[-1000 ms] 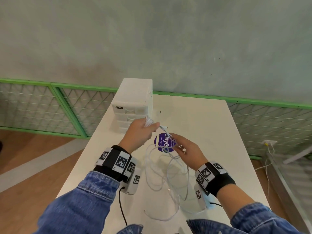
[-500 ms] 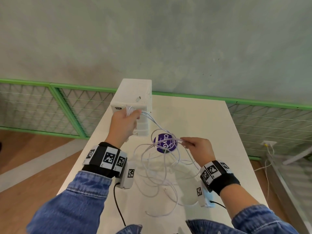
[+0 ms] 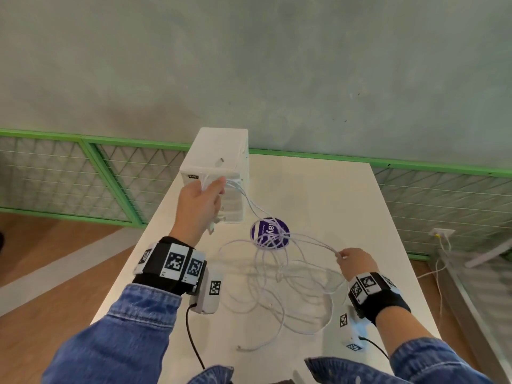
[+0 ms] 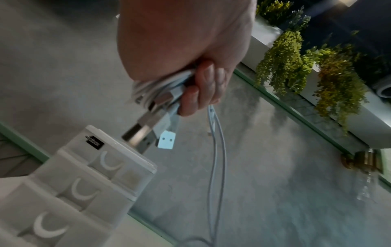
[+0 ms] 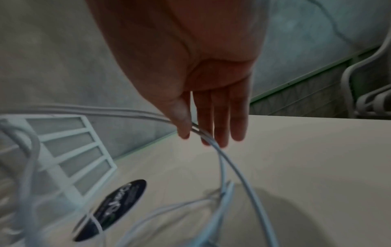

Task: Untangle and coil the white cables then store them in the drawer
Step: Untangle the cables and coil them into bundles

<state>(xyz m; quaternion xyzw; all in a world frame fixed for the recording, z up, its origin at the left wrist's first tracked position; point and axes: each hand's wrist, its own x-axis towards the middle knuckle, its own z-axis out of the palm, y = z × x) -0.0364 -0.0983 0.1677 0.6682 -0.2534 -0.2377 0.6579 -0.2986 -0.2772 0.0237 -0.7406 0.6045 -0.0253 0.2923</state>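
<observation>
Tangled white cables [image 3: 277, 275] loop over the white table [image 3: 332, 195]. My left hand [image 3: 201, 202] is raised in front of the white drawer unit [image 3: 221, 162] and grips a bunch of cable ends [image 4: 160, 93], with USB plugs [image 4: 146, 132] sticking out below the fingers. Strands run taut from it to my right hand [image 3: 354, 259], which pinches two cable strands [image 5: 203, 132] between thumb and fingers above the table's right side. The drawer fronts [image 4: 80, 190] in the left wrist view are closed.
A round purple sticker [image 3: 270, 232] lies on the table under the cables. A loose cable end [image 3: 243, 348] lies near the front edge. Green mesh railing [image 3: 110, 176] runs behind the table, against a grey wall. A wall socket with a cord [image 3: 440, 234] sits to the right.
My left hand has risen and moved away toward the drawer unit with the cable ends. My right hand has slid right and nearer along the strands, stretching the tangle wider.
</observation>
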